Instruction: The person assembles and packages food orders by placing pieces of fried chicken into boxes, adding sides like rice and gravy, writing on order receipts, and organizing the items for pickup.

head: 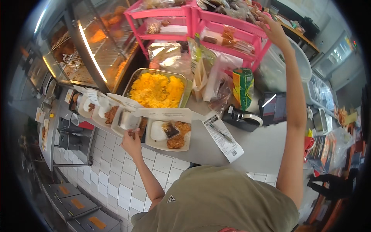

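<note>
My left hand (132, 142) is at the front edge of an open paper meal box (118, 127), fingertips beside a small dark brown item; whether they grip it or the box is unclear. White rice (129, 120) sits in that box. To its right, another open box (150, 141) holds a rice mound (158, 130), a dark sauce packet (170, 130) and fried chicken pieces (176, 142). My right hand (271, 30) is raised, fingers apart, at the top tier of a pink plastic rack (229, 24), by small plastic packets (232, 11).
A metal tray of yellow rice (158, 90) stands behind the boxes, near a glass warming cabinet (95, 43). More filled boxes (87, 108) line the left. A printed receipt (217, 127) bearing a pen (221, 133), a tape dispenser (242, 118) and a tablet (274, 107) lie right.
</note>
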### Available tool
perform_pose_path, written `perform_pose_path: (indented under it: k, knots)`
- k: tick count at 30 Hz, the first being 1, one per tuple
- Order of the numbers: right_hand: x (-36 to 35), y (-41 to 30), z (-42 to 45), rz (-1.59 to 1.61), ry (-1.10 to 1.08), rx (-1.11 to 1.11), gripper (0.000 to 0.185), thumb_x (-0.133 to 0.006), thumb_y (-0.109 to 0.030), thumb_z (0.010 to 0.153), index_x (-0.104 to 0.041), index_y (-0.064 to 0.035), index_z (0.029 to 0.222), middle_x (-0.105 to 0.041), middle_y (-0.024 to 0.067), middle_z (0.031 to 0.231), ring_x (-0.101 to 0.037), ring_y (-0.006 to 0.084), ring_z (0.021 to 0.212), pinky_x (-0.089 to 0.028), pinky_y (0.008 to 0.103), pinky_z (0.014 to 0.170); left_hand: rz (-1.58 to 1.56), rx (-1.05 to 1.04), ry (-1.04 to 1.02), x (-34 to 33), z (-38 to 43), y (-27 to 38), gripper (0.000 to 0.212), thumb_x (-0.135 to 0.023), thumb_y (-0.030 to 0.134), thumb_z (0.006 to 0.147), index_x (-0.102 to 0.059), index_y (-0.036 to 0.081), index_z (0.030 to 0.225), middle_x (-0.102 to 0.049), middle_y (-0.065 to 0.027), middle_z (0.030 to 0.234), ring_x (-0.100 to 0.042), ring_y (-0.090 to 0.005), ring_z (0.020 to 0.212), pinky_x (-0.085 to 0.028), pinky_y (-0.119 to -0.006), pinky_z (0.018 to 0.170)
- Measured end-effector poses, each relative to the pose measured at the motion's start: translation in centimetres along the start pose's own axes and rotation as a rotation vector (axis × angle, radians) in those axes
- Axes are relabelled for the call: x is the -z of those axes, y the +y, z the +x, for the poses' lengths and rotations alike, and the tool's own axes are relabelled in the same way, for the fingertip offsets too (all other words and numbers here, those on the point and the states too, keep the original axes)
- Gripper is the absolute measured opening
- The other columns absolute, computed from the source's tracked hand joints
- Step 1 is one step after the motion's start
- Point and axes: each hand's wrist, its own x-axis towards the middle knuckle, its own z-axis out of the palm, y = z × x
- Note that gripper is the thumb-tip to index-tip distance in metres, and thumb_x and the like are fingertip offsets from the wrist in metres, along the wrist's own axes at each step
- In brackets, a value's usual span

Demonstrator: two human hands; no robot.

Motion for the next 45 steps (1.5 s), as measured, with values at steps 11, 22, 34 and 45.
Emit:
perform_pose_path:
  k: [11,22,34,45]
  knots:
    - [-8.7,-17.1,-29.0,0.246,-0.576,-0.339,0.022,-0.065,-0.024,0.073,-0.056,-0.0059,0.082,-0.057,0.0106,0.082,-0.056,0.0263,0.081,-0.045,0.0374,0.066,-0.008,-0.131,0.027,-3.0,-2.6,0.7,0.035,-0.061,0.040,0.077,-0.057,0.007,0.089,-0.060,-0.0064,0.076,-0.057,-0.0242,0.075,-0.034,-0.041,0.074]
    - [-5.5,-15.7,-38.3,0.313,-0.449,-0.535,0.018,-0.065,-0.018,0.074,-0.055,-0.0041,0.079,-0.055,0.0098,0.077,-0.056,0.0262,0.067,-0.044,0.0340,0.060,-0.207,-0.347,-0.043,-3.6,-8.4,5.0,0.018,-0.062,0.019,0.077,-0.066,0.002,0.081,-0.059,-0.0107,0.073,-0.056,-0.0277,0.067,-0.043,-0.035,0.061]
    - [4.4,-10.4,-47.6,0.015,-0.348,-0.843,0.019,-0.061,-0.016,0.075,-0.052,-0.0041,0.088,-0.053,0.0108,0.077,-0.054,0.0273,0.072,-0.044,0.0366,0.062,-0.040,-0.507,-0.371,-4.5,-19.9,16.0,0.020,-0.061,0.026,0.078,-0.067,0.009,0.086,-0.061,-0.0080,0.073,-0.058,-0.0274,0.062,-0.044,-0.035,0.054]
    - [5.7,-9.1,-47.8,0.040,-0.236,-1.123,0.034,-0.066,-0.011,0.071,-0.052,-0.0010,0.100,-0.053,0.0131,0.084,-0.052,0.0261,0.072,-0.043,0.0363,0.065,-0.492,-0.633,-0.551,-2.9,-23.8,22.1,0.017,-0.068,0.016,0.073,-0.064,0.006,0.086,-0.061,-0.0048,0.077,-0.055,-0.0127,0.051,-0.042,-0.025,0.047]
